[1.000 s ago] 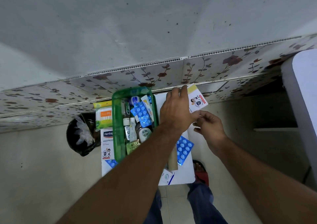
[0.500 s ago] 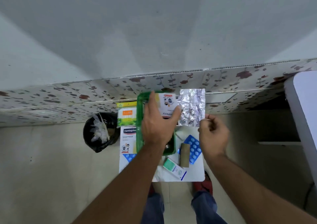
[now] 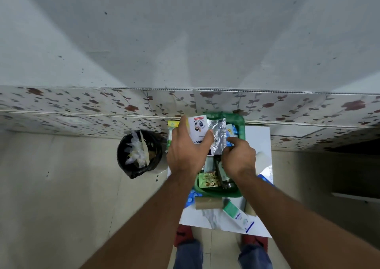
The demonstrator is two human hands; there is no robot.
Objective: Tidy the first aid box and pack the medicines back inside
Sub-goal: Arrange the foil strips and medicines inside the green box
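The green first aid box [image 3: 238,122] stands on a small white table [image 3: 259,139]. My left hand [image 3: 186,152] holds a white plaster pack [image 3: 199,127] above the box's far left part. My right hand [image 3: 239,158] pinches a crumpled silver foil strip [image 3: 219,135] right beside the pack, also over the box. Inside the box I see a dark bottle [image 3: 223,173] and a strip of gold tablets [image 3: 208,181]; the hands hide the other contents. On the table in front of the box lie a cardboard roll [image 3: 207,204], a green and white carton [image 3: 238,215] and a blue blister strip [image 3: 190,197].
A black bin [image 3: 138,154] with plastic scraps stands on the floor left of the table. A floral tiled wall band [image 3: 102,104] runs just behind the table. My feet in red sandals [image 3: 182,235] are at the table's near edge.
My left hand has carried the plaster pack from the table's right side to above the box. My right hand has picked up the foil strip and brought it beside the pack.
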